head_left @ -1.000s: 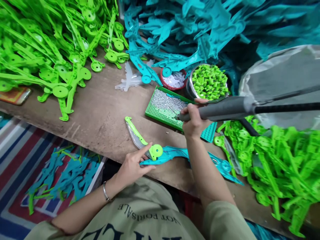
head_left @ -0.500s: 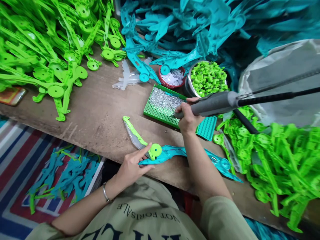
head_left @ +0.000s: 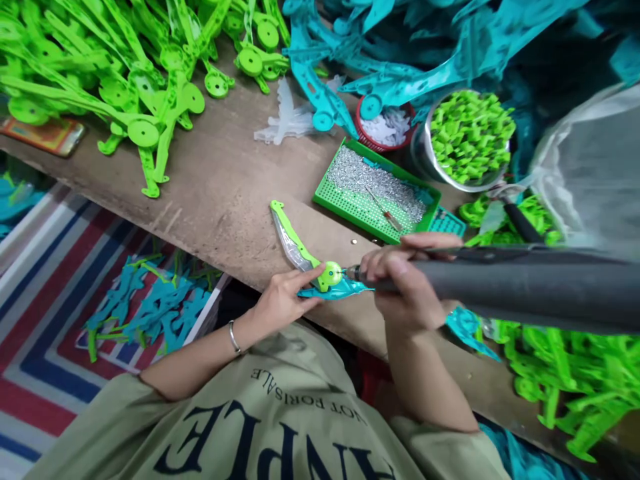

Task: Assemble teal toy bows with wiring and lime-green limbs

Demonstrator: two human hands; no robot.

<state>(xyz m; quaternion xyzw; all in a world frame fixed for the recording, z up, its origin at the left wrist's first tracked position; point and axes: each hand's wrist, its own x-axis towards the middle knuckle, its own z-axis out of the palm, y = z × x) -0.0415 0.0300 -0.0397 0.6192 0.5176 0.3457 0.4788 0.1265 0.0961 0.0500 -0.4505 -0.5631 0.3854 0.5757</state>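
Observation:
My left hand (head_left: 283, 300) pins a green plastic arm (head_left: 285, 220) with a round end against a blue plastic part (head_left: 345, 289), forefinger on top beside the disc. A clear greyish curved piece (head_left: 296, 255) lies along the green arm. My right hand (head_left: 407, 283) is wrapped round a dark electric screwdriver (head_left: 520, 283), held nearly level. Its tip is at the green disc; whether a screw sits on the bit I cannot make out. The screwdriver and right hand hide the middle of the blue part.
Behind stands a green tray (head_left: 345, 199) of small screws (head_left: 365, 175) with a small hand screwdriver (head_left: 390, 219). A red basket (head_left: 383, 145) and a metal bowl of green pieces (head_left: 473, 137) are beyond it. Green parts (head_left: 145, 100) and blue parts (head_left: 400, 73) are heaped around.
My right hand has brought the electric screwdriver from the screw tray down to the green disc. My left hand keeps its hold on the parts. The view has shifted.

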